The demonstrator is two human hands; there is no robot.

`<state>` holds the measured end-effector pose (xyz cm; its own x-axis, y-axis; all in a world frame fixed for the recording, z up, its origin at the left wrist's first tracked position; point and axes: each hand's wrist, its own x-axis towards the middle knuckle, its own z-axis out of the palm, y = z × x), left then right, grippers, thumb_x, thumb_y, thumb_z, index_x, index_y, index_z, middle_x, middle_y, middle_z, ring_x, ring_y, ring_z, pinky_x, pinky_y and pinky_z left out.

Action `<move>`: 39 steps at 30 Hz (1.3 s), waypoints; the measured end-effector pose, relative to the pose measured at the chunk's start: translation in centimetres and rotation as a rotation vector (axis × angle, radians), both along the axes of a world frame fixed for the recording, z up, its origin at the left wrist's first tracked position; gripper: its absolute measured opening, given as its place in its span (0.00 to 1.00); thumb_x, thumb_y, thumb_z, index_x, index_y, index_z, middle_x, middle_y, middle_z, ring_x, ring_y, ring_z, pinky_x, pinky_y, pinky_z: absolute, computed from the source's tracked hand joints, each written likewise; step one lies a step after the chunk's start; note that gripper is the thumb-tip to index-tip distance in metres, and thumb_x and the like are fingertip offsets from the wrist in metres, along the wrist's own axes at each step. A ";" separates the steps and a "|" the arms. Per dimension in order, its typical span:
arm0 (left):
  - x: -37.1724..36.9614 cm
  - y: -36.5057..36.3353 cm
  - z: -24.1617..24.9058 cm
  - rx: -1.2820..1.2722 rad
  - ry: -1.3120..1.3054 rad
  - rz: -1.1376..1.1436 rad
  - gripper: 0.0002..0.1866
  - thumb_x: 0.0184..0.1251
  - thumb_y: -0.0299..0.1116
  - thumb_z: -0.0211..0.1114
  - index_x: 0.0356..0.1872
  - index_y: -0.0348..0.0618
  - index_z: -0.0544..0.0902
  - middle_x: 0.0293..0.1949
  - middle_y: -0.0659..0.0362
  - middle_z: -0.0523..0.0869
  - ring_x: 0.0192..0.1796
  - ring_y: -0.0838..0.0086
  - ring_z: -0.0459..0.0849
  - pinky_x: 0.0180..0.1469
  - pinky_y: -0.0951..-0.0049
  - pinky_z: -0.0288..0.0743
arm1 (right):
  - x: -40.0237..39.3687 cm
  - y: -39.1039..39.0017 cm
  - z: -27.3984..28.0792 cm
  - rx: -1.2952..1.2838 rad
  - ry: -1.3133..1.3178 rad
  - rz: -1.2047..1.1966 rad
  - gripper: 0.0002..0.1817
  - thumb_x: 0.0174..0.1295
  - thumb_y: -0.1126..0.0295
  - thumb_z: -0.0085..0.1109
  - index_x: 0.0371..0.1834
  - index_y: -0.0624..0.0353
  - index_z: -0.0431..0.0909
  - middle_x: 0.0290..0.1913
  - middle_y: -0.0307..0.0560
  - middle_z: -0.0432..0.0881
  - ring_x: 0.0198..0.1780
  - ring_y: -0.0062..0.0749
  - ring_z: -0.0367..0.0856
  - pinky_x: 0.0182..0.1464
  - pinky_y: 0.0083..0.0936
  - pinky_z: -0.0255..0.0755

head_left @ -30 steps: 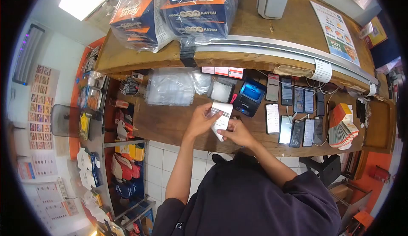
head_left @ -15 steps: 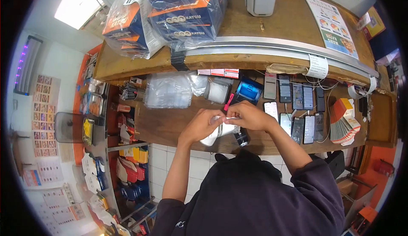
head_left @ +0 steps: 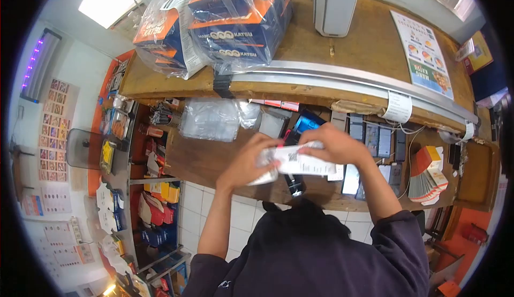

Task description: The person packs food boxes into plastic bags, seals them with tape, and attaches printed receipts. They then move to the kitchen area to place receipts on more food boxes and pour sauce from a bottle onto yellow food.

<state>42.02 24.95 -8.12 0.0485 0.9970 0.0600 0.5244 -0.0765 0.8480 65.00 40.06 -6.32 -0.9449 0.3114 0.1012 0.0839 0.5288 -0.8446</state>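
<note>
Both hands hold a white printed receipt (head_left: 313, 164) above the wooden counter, and a square code shows near its left part. My left hand (head_left: 249, 160), slightly blurred, pinches the paper's left end, where a folded or curled white part hangs below the fingers. At the upper right edge, the fingers of my right hand (head_left: 334, 144) close on the same receipt. A pink strip (head_left: 287, 135) shows just behind the paper, between the hands. Below the receipt lies a small black device (head_left: 295, 185) with a shiny end, partly covered by the paper.
Clear plastic bags (head_left: 210, 119) lie on the counter (head_left: 193, 160) to the left. Several phones (head_left: 379, 139) and a stack of folded cartons (head_left: 428, 176) are to the right. Overhead, the shelf (head_left: 300, 85) holds bagged boxes (head_left: 230, 37) and a grey-white speaker-like device (head_left: 336, 8).
The receipt has been spread out between the hands, its printed face now showing. My right hand has moved right, away from my left, which has shifted slightly left. The camera view has tilted a little.
</note>
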 end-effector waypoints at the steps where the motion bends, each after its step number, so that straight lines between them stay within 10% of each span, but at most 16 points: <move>1: 1.2 0.6 0.6 0.064 -0.027 -0.117 0.15 0.69 0.34 0.68 0.50 0.34 0.83 0.44 0.52 0.82 0.49 0.62 0.82 0.57 0.67 0.73 | -0.3 -0.2 0.1 0.108 -0.016 0.031 0.11 0.66 0.63 0.65 0.40 0.61 0.84 0.37 0.57 0.86 0.40 0.55 0.84 0.43 0.37 0.77; 9: 0.7 1.8 -2.2 0.034 -0.371 0.369 0.14 0.77 0.34 0.60 0.46 0.30 0.84 0.45 0.58 0.80 0.48 0.75 0.79 0.51 0.75 0.72 | 0.8 5.5 6.2 0.267 -0.039 -0.443 0.17 0.59 0.72 0.69 0.50 0.63 0.79 0.43 0.56 0.87 0.47 0.49 0.86 0.50 0.38 0.77; 13: 3.7 1.0 -3.9 -0.050 -0.363 0.263 0.14 0.77 0.35 0.61 0.48 0.32 0.85 0.44 0.57 0.81 0.47 0.75 0.79 0.50 0.74 0.72 | -1.3 6.7 1.7 0.414 0.199 -0.648 0.23 0.58 0.69 0.72 0.56 0.59 0.75 0.46 0.56 0.86 0.49 0.50 0.86 0.49 0.38 0.77; 18: 6.8 -0.6 -4.6 -0.158 -0.428 0.143 0.15 0.78 0.36 0.60 0.51 0.33 0.84 0.48 0.56 0.80 0.50 0.71 0.80 0.51 0.72 0.75 | -0.9 6.1 2.3 0.778 0.258 -0.520 0.11 0.55 0.70 0.72 0.40 0.60 0.85 0.50 0.47 0.78 0.48 0.42 0.77 0.47 0.37 0.74; 39: 5.3 -1.4 -5.1 -0.266 -0.449 0.035 0.14 0.78 0.38 0.61 0.40 0.35 0.86 0.42 0.58 0.81 0.43 0.72 0.80 0.44 0.72 0.73 | -1.1 5.8 1.7 0.926 0.245 -0.421 0.12 0.59 0.69 0.69 0.42 0.63 0.84 0.43 0.48 0.80 0.45 0.41 0.78 0.46 0.36 0.73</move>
